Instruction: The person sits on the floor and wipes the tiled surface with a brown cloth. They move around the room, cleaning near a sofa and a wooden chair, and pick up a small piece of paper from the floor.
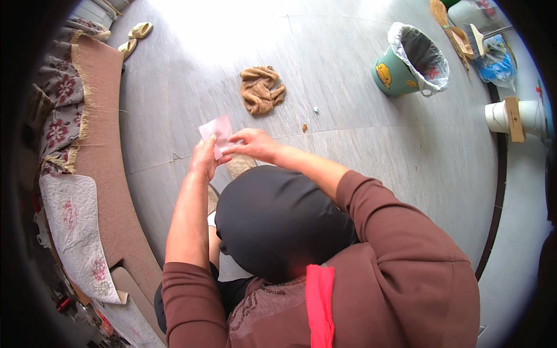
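My left hand (205, 157) grips the edge of a thin, pale pink sheet (216, 129), with the thumb on top. My right hand (254, 145) is at the sheet's right side, its fingers bent; whether they pinch it is not plain. Beneath my hands shows part of a beige shoe (240, 164). Beyond them a crumpled brown cloth (261, 90) lies on the grey floor. To the right of the cloth are a small pale blue bit (316, 110) and a small brown scrap (304, 128).
A green bin (394, 74) with a plastic liner stands at the upper right. Near the right wall are a straw broom (440, 15), a dustpan (462, 41) and a white bucket (497, 117). A sofa edge (104, 130) with floral covers runs along the left; slippers (140, 30) lie past it.
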`<state>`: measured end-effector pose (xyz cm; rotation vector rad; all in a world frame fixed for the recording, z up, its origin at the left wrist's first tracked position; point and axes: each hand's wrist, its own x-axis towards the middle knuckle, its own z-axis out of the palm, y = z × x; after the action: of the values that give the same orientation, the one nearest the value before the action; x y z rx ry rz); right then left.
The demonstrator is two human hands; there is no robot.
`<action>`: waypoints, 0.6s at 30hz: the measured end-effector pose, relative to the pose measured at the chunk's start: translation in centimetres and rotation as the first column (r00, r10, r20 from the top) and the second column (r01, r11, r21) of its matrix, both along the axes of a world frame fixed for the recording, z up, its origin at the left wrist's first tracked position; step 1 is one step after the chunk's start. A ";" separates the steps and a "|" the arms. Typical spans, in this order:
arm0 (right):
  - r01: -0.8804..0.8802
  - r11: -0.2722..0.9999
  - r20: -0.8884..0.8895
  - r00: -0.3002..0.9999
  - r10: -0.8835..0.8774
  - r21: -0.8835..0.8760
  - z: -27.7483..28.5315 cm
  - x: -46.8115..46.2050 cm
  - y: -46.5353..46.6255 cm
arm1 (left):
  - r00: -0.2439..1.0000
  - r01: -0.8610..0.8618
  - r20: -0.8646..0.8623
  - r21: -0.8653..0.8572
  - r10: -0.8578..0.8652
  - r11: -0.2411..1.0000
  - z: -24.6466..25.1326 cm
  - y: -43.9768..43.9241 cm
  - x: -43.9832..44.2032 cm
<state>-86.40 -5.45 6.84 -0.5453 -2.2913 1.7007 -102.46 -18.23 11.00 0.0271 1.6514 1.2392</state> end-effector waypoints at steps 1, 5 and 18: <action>0.107 0.994 0.088 0.990 -0.110 0.033 -2.4 1.3 1.4 | 1.000 0.012 0.001 -0.005 -0.012 1.000 -1.3 -0.4 -0.4; 0.468 0.757 0.417 0.639 -0.646 0.456 -9.9 8.5 10.2 | 0.999 -0.039 0.004 -0.108 0.039 0.993 -4.4 -1.0 -1.1; 0.161 0.853 0.471 0.775 -0.420 0.496 -13.0 12.8 13.1 | 0.982 -0.182 0.058 -0.016 0.182 0.983 -5.4 -1.0 1.7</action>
<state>-73.56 7.66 -6.15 -1.3758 -2.6546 0.8959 -100.78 -19.23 5.60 -0.1696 1.6367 1.3553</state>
